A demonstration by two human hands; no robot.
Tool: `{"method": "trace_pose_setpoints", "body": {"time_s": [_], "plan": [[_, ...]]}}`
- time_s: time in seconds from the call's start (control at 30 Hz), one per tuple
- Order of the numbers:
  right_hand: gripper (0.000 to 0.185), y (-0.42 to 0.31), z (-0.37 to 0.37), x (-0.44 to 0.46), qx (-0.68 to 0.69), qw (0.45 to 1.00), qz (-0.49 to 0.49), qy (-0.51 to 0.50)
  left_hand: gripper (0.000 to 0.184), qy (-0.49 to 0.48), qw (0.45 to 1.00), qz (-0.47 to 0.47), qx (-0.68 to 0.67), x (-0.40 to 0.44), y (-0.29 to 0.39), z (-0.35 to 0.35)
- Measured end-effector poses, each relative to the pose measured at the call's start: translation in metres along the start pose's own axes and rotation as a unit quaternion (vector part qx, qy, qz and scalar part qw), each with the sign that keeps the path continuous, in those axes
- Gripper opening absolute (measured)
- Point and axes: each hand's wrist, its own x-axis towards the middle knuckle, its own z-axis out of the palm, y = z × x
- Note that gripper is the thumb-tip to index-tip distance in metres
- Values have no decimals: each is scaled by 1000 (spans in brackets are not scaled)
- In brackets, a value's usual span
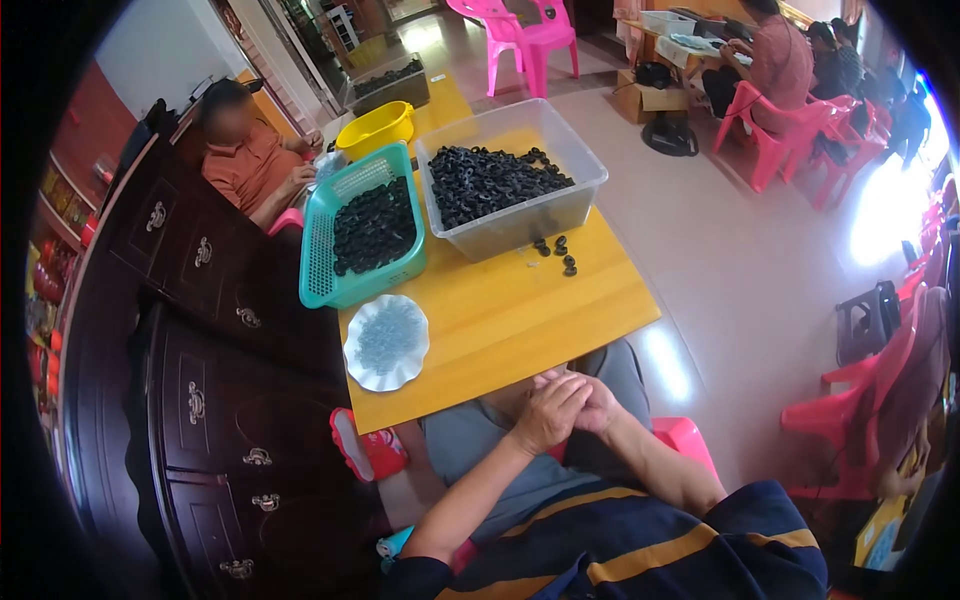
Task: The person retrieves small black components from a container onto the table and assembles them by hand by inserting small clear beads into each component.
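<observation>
Plate (385, 382), white and wavy-rimmed, bears small translucent pieces (392, 335) on the near left corner of the yellow table (490, 345) — forward and to the left of my hands, and nearer my left one. Just beyond it stands the teal basket (313, 250), its long axis running away from me, dark pieces (375, 230) inside. Close beside that, to the right, the clear bin (575, 200) holds a larger heap (490, 185) of similar pieces. A few loose dark rings (570, 266) lie by the bin's near side, almost straight ahead of both hands; they are too small to show a long axis. My left hand (552, 412) folds over my right hand (600, 405) above my lap, just beside the table's near edge, its fingers lightly bent. How far the right is open, and whether anything lies between the palms, I cannot tell.

Surface and surroundings, left to right: a dark cabinet (230, 420) with metal handles; a person (240, 165) in an orange shirt; the table, its length leading away from me, with a yellow basin (375, 130) farther along; a pink chair (550, 38); pale, glossy floor (650, 220) — and another person (785, 60), seated at the far right.
</observation>
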Motion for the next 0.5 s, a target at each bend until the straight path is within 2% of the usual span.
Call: {"method": "trace_pose_setpoints", "body": {"time_s": [0.13,0.33,0.4,0.5], "plan": [[27,15,-6,-2,37,998,27,-35,24,21,1000,6,15,5,14,-13],[29,27,10,-15,82,993,54,-61,24,38,999,-34,18,12,22,-21],[29,31,16,-14,86,993,53,-60,26,44,997,-2,59,18,21,-29],[29,38,23,-13,64,997,36,-37,28,44,995,-34,84,21,17,-35]]}}
